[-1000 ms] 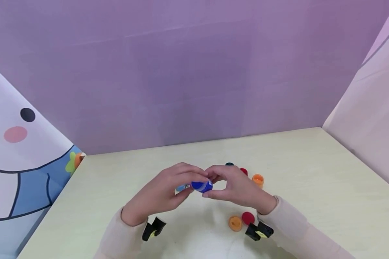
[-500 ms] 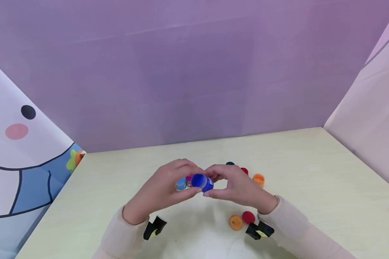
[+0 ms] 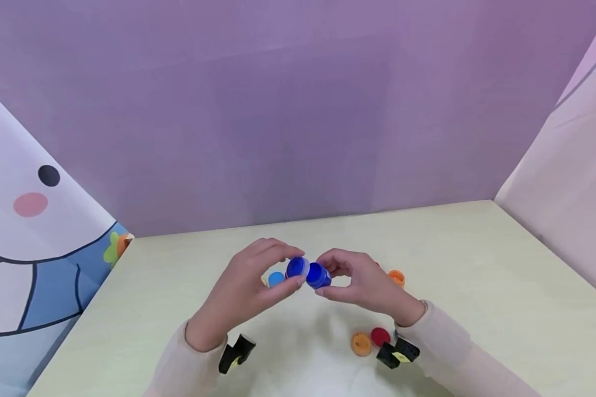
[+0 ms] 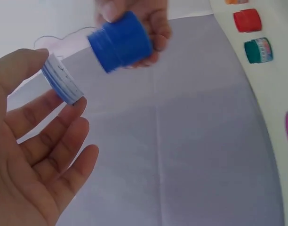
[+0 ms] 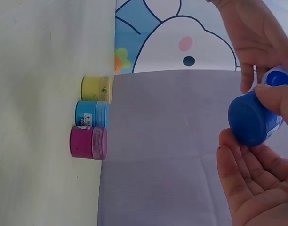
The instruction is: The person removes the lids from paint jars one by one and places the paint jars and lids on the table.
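Over the table, my left hand [image 3: 250,281] pinches a blue screw lid [image 3: 297,267] between thumb and fingers, its hollow inside facing the head camera. My right hand [image 3: 362,278] grips a small blue paint jar [image 3: 319,275], tilted with its mouth toward the left hand. Lid and jar are apart in the left wrist view, where the jar's threaded neck shows and the white-edged lid [image 4: 62,80] sits at the fingertips. From the right wrist, the jar's round base [image 5: 245,120] is seen, held between thumb and fingers.
Yellow [image 5: 93,89], light blue [image 5: 87,113] and magenta [image 5: 83,142] capped jars stand in a row. Red [image 4: 247,20] and green [image 4: 258,51] jars stand elsewhere, near an orange jar [image 3: 396,277]. An orange lid [image 3: 361,344] and red lid [image 3: 380,336] lie nearer. A purple wall [image 3: 298,121] rises behind.
The left hand, earlier wrapped over the blue jar's top and then just off its opening, has drawn left with the lid. The jar's open mouth now shows. The right hand keeps its grip.
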The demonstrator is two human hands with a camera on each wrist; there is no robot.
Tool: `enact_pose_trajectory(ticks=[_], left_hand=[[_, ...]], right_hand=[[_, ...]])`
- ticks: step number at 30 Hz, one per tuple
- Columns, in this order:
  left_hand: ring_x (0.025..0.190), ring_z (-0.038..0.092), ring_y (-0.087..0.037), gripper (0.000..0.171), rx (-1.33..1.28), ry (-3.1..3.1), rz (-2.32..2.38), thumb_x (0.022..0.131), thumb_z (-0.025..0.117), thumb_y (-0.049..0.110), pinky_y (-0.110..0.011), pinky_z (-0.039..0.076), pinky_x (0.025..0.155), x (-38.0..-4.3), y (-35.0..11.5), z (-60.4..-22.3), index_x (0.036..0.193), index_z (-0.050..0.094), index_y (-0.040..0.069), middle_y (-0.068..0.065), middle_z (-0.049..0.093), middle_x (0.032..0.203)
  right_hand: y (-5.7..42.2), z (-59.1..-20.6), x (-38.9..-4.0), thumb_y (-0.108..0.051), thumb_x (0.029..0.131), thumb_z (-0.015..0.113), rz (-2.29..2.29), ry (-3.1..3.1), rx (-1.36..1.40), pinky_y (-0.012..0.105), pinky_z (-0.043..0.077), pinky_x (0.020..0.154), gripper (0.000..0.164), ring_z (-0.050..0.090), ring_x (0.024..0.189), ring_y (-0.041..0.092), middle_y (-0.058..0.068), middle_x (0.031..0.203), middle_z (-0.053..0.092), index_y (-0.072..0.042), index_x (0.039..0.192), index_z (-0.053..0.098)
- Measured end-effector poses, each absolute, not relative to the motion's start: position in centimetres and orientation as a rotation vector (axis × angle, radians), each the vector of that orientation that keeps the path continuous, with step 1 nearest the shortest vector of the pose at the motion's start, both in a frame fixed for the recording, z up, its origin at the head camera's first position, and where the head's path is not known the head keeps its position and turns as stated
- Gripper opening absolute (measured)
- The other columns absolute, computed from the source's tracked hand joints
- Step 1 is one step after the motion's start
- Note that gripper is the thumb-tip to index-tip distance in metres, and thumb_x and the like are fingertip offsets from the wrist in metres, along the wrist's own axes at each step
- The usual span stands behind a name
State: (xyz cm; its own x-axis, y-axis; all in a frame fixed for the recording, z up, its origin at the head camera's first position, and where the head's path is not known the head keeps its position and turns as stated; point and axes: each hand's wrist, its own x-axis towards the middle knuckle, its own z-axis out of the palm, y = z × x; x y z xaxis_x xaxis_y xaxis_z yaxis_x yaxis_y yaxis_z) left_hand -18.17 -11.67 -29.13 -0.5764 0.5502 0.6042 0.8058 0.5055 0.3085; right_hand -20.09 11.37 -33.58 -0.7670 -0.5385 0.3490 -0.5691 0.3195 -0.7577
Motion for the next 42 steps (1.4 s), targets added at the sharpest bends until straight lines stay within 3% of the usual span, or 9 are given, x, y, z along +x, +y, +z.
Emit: enact_pose_trajectory(ticks=[6, 10, 19, 25, 34, 42], left_hand=[[0.093, 0.058, -0.008, 0.033, -1.071, -2.34, -0.795, 0.079, 0.077, 0.028, -0.028, 0.052, 0.078, -17.6, -12.2, -29.2, 0.107, 0.068, 0.015, 0.008, 0.066, 0.101], [0.09, 0.058, -0.008, 0.032, -1.079, -2.402, -0.759, 0.078, 0.078, 0.028, -0.027, 0.051, 0.078, -17.6, -12.6, -29.2, 0.106, 0.067, 0.015, 0.008, 0.065, 0.1], [0.086, 0.056, -0.007, 0.025, -1.339, -2.608, -0.51, 0.08, 0.074, 0.017, -0.022, 0.05, 0.082, -18.0, -11.9, -30.5, 0.103, 0.067, 0.012, 0.007, 0.062, 0.095], [0.088, 0.055, -0.006, 0.022, -1.415, -2.767, -0.428, 0.079, 0.072, 0.013, -0.019, 0.048, 0.081, -17.9, -11.0, -32.1, 0.101, 0.069, 0.012, 0.007, 0.063, 0.094], [0.087, 0.057, -0.001, 0.028, -1.5, -2.952, -0.33, 0.079, 0.076, 0.017, -0.016, 0.047, 0.082, -18.0, -9.7, -34.5, 0.106, 0.069, 0.016, 0.011, 0.065, 0.097], [0.076, 0.052, 0.002, 0.021, -1.585, -2.988, -0.216, 0.079, 0.076, 0.017, -0.015, 0.046, 0.08, -18.1, -9.0, -36.4, 0.099, 0.07, 0.02, 0.015, 0.061, 0.086]], right_hand=[[11.3, -34.0, -20.3, -0.018, 0.083, 0.073, 1.536, -2.519, 0.998, 0.036, 0.052, 0.088, 0.034, 0.062, 0.09, 0.013, 0.002, 0.101, 0.065, -0.005, 0.111, 0.06], [11.2, -33.8, -20.4, -0.015, 0.082, 0.074, 1.504, -2.497, 0.977, 0.032, 0.053, 0.086, 0.034, 0.061, 0.09, 0.014, 0.002, 0.101, 0.065, -0.005, 0.11, 0.059], [11.7, -33.0, -20.3, -0.011, 0.08, 0.075, 1.474, -2.421, 0.923, 0.035, 0.053, 0.083, 0.034, 0.061, 0.087, 0.014, 0.0, 0.099, 0.065, -0.006, 0.11, 0.06], [11.8, -33.0, -20.1, -0.012, 0.079, 0.075, 1.468, -2.439, 0.885, 0.029, 0.053, 0.083, 0.036, 0.061, 0.089, 0.014, 0.001, 0.1, 0.065, -0.005, 0.111, 0.059], [11.7, -33.3, -20.1, -0.014, 0.08, 0.075, 1.475, -2.46, 0.882, 0.028, 0.052, 0.084, 0.035, 0.06, 0.09, 0.014, 0.001, 0.1, 0.064, -0.006, 0.111, 0.059], [11.6, -33.7, -20.2, -0.016, 0.082, 0.074, 1.496, -2.49, 0.88, 0.032, 0.052, 0.087, 0.034, 0.06, 0.089, 0.014, 0.001, 0.099, 0.064, -0.005, 0.11, 0.059]])
